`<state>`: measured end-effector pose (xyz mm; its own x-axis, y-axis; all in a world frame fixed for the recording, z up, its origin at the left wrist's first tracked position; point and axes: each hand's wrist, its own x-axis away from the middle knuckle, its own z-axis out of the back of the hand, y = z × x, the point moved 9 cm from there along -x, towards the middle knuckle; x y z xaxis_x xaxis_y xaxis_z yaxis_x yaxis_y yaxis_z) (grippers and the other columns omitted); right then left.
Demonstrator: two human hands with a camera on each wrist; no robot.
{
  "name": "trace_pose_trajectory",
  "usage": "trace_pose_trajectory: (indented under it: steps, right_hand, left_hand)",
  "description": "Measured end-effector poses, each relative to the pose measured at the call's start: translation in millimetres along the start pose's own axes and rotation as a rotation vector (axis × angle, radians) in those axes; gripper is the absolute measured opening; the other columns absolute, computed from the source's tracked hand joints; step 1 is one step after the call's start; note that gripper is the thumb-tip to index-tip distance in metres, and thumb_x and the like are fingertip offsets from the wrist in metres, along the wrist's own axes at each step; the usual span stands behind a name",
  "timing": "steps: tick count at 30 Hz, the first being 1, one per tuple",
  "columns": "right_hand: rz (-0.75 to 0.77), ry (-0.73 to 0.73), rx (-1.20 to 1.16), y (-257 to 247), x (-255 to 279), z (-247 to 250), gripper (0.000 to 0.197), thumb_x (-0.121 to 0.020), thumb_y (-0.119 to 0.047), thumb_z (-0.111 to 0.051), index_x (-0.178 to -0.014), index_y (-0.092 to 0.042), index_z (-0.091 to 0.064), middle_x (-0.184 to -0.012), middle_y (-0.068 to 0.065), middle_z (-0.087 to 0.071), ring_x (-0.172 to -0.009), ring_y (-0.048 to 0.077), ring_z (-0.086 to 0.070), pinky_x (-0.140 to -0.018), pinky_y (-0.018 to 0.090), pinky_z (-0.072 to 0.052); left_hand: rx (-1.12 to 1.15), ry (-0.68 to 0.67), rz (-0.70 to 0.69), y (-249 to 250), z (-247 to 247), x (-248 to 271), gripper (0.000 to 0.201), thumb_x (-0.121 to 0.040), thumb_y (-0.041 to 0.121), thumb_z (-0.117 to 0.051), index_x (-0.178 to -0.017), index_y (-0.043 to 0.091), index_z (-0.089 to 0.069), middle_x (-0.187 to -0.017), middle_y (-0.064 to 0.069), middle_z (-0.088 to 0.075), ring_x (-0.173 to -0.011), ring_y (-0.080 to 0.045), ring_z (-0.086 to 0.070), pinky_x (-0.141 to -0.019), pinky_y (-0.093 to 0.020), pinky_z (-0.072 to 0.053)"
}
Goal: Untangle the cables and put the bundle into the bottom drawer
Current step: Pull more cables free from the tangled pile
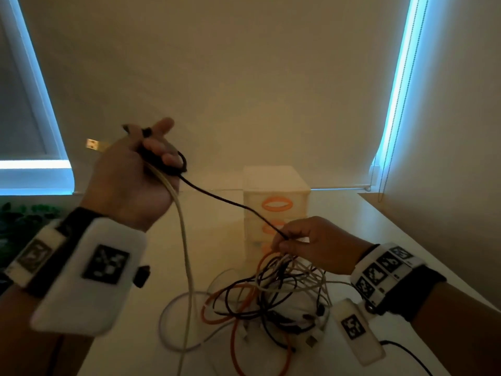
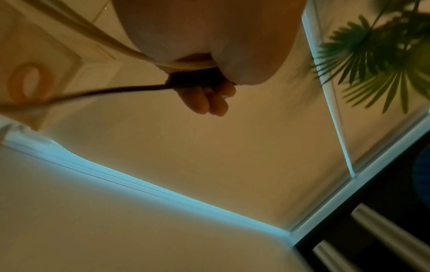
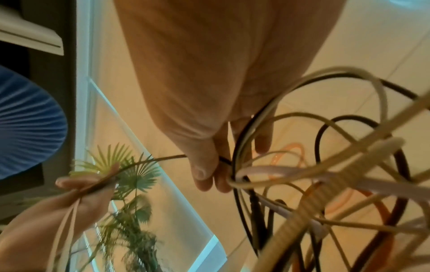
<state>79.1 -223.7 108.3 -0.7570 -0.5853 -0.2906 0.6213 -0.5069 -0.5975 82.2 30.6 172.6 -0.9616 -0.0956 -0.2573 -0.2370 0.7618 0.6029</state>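
Black cable [image 1: 230,202] taut between left hand [image 1: 135,172], right hand [image 1: 309,242].

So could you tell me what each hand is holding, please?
Left hand grips the black cable and white cable near their plug ends; right hand pinches the black cable above the tangle.

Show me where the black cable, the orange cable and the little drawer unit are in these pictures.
black cable [image 1: 230,203]: head view, on the taut stretch between the two hands.
orange cable [image 1: 233,346]: head view, on the strand lying on the table below the tangle.
drawer unit [image 1: 273,180]: head view, on its white top.
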Motion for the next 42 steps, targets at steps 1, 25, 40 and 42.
trace_pose_trajectory:
  steps: [1,25,40,42]
  right_hand:
    - [0.009,0.063,-0.017,0.4,0.7,9.7,0.012,-0.091,-0.016,-0.068,-0.095,-0.023,-0.077,-0.088,-0.014,-0.072,-0.087,-0.003,-0.066,-0.08,0.018,-0.051]
    - [-0.07,-0.263,-0.389,-38.3,11.4,13.4,0.039,-0.084,-0.032,-0.064,-0.12,-0.018,-0.066,-0.083,0.006,-0.066,-0.084,0.028,-0.068,-0.084,0.039,-0.057]
    - [-0.294,-0.253,-0.577,-26.1,1.7,-34.4,0.031,-0.106,-0.029,-0.04,-0.086,-0.011,-0.056,-0.056,-0.004,-0.027,-0.045,0.009,-0.023,-0.039,0.02,-0.019]
    - [-0.373,-0.236,-0.676,-9.0,-0.5,-18.0,0.03,-0.105,-0.026,-0.038,-0.082,-0.011,-0.051,-0.054,-0.005,-0.024,-0.041,0.007,-0.02,-0.037,0.016,-0.016]
  left_hand:
    - [-0.042,0.048,-0.092,11.9,-10.1,9.7,0.041,-0.108,0.036,-0.041,-0.134,0.01,-0.058,-0.075,0.007,-0.052,-0.064,-0.007,-0.052,-0.065,-0.023,-0.044]
    - [-0.24,0.143,0.048,-59.3,-14.4,41.9,0.05,-0.11,0.04,-0.032,-0.128,0.003,-0.061,-0.064,0.005,-0.045,-0.053,-0.009,-0.044,-0.05,-0.022,-0.04]
    - [-0.005,-0.048,0.257,-68.4,-45.7,50.1,0.046,-0.109,0.037,-0.037,-0.129,0.002,-0.059,-0.063,0.009,-0.04,-0.045,-0.003,-0.04,-0.041,-0.016,-0.036]
    - [0.01,-0.197,0.339,-66.2,-55.4,57.8,0.044,-0.11,0.036,-0.034,-0.125,0.004,-0.06,-0.063,0.01,-0.04,-0.042,-0.003,-0.04,-0.039,-0.016,-0.035]
